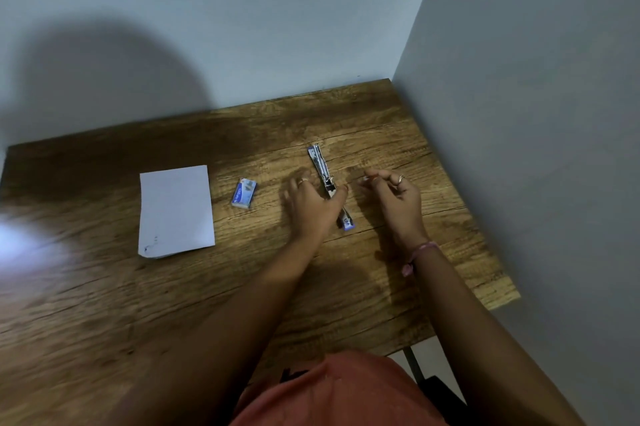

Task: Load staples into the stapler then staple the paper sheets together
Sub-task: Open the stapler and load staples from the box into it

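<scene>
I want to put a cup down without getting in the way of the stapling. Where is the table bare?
Bare wood lies along the back wall behind the paper sheets and staple box, and across the near edge of the table in front of the paper. It is crowded around the opened stapler, where the left hand and right hand work.

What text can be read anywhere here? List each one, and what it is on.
None can be read.
Staple box: white lettering on its blue top, too blurred to read.
Stapler: a mark on its blue end, too small to read.
Paper sheets: faint ink marks near one corner, illegible.
</scene>
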